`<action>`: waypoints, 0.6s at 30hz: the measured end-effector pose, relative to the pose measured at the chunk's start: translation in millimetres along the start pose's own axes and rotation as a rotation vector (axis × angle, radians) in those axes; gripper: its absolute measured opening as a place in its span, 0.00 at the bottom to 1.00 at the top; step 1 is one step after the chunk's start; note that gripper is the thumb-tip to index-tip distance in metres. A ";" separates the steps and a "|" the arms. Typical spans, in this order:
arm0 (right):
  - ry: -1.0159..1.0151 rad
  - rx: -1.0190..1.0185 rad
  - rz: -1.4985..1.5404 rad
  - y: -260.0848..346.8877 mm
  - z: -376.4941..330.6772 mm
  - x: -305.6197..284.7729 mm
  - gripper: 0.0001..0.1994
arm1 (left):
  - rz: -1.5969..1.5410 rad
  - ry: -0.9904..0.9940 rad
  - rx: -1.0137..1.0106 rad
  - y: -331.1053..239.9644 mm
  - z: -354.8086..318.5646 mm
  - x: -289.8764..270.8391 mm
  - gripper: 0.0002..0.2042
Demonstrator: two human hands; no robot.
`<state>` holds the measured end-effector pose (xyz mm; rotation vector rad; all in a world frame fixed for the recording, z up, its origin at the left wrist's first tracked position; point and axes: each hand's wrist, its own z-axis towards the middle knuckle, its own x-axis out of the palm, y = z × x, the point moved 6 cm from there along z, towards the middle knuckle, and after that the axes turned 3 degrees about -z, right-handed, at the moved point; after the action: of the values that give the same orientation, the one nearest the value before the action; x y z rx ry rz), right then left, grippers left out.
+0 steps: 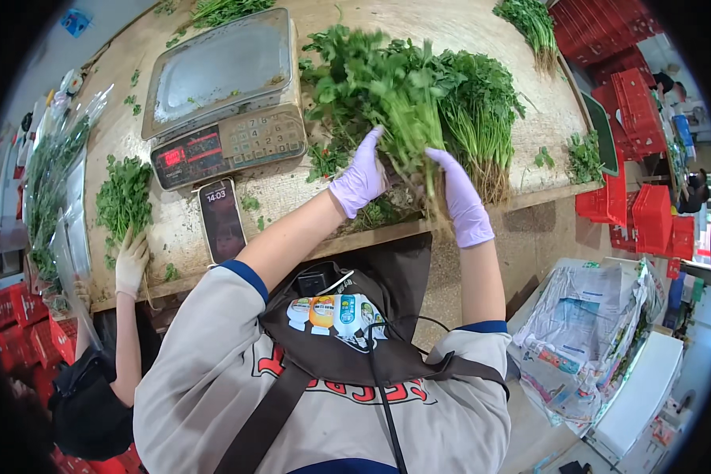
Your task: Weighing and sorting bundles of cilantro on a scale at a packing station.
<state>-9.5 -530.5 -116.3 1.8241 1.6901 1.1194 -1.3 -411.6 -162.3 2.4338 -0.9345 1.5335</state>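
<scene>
In lilac gloves, my two hands close on a loose bunch of leafy greens (pixel 407 110) over the table's near edge. My left hand (pixel 362 175) presses its left side, thumb pointing up along the stalks. On the other side my right hand (pixel 462 197) has its fingers against the lower stalks, near the pale roots. The bunch is tilted, and its leaf tops are smeared by motion. Right beside it lies a thick pile of the same rooted greens (pixel 478 103). More leaves and scraps lie behind and under my left hand.
A scale (pixel 221 87) with a lit red display stands left, a phone (pixel 223 220) before it. At far left a co-worker's gloved hand (pixel 132 265) touches another bunch (pixel 125 193). Plastic-wrapped greens (pixel 55 182) lie beyond. Red crates (pixel 636 114) and a newspaper-lined box (pixel 581 316) stand right.
</scene>
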 end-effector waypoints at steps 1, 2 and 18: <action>-0.034 -0.070 -0.160 -4.2 7.1 -4.9 0.17 | 0.031 0.047 0.077 -5.2 1.9 2.1 0.29; -0.101 -0.154 -0.325 -5.0 13.7 -10.0 0.18 | 0.043 0.077 0.094 -7.3 1.7 2.9 0.29; -0.046 -0.175 -0.121 16.3 3.5 -21.9 0.15 | 0.285 0.004 0.141 -26.8 -6.0 -3.5 0.09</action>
<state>4.7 -553.8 -112.0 1.6069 1.5991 1.1275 7.8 -386.1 -156.6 2.4751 -1.2598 1.7478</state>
